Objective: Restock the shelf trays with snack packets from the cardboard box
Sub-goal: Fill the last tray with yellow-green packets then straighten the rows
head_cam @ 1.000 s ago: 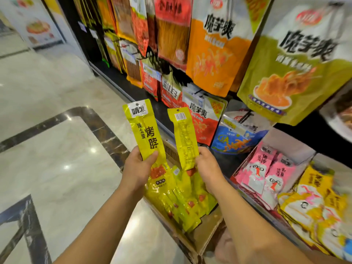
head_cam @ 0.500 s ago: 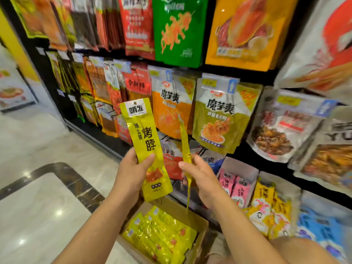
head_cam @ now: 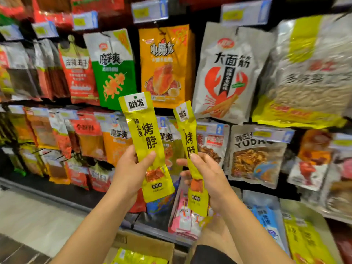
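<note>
My left hand [head_cam: 129, 168] grips a long yellow snack packet [head_cam: 144, 138] upright, its printed front facing me. My right hand [head_cam: 205, 174] pinches a second yellow packet [head_cam: 190, 149] of the same kind, also upright and turned partly edge-on. Both packets are held up in front of the shelf. The cardboard box [head_cam: 144, 244] sits low at the bottom edge, with more yellow packets [head_cam: 133, 257] inside. A shelf tray [head_cam: 182, 223] with pink packets lies below my right hand.
Rows of hanging snack bags fill the rack: a green bag [head_cam: 114, 69], an orange bag [head_cam: 165, 65], a white lobster-print bag [head_cam: 228, 73]. Lower right trays hold blue packets [head_cam: 264, 218] and yellow packets [head_cam: 304, 244]. Pale floor [head_cam: 38, 221] lies at lower left.
The view has tilted up from the box to the higher rows. Both hands rose with their packets. The right packet turned from edge-on to show its printed front.
</note>
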